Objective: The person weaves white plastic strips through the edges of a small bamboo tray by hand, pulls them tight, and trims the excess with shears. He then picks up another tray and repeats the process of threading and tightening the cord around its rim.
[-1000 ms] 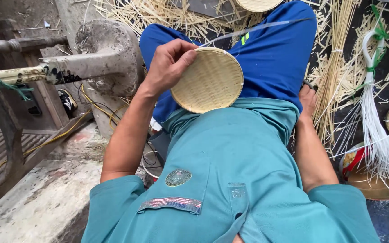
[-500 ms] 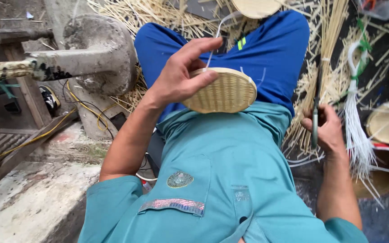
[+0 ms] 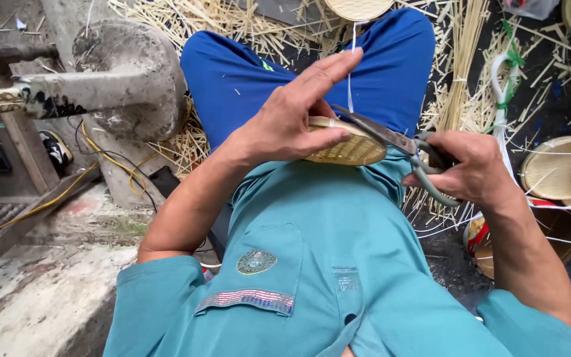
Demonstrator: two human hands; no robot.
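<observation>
Scissors (image 3: pixel 398 149) with grey-green loop handles sit in the right hand (image 3: pixel 470 168), whose fingers are threaded through the loops and closed round them; the dark blades reach leftward and lie across the top of a small round woven bamboo tray (image 3: pixel 348 142). Whether the blades are parted or closed cannot be told from this angle. The tray rests on the person's lap, at the hem of the teal shirt (image 3: pixel 338 264) and just below the blue trousers (image 3: pixel 266 79), and is seen nearly edge-on, its pale woven underside facing the camera. The left hand (image 3: pixel 292 116) clasps it from the left: the thumb presses along the near rim while the fingers stretch out flat over the top, the index finger pointing up and to the right. A thin white strand (image 3: pixel 350 73) runs up from the tray past that fingertip toward another woven tray (image 3: pixel 358 8) at the top edge of the view.

Loose bamboo splints and straw (image 3: pixel 232 23) litter the ground around the legs, and a tied bundle of long splints (image 3: pixel 464 66) lies to the right of the trousers. Beside it hangs a white looped cord with a green tie (image 3: pixel 505 73). More finished woven trays (image 3: pixel 560 168) are stacked at the right edge. To the left stands a worn grey machine head on a metal arm (image 3: pixel 120 79), with a yellow cable (image 3: pixel 100 155) trailing beneath it and a concrete ledge (image 3: pixel 41 297) in the lower left corner.
</observation>
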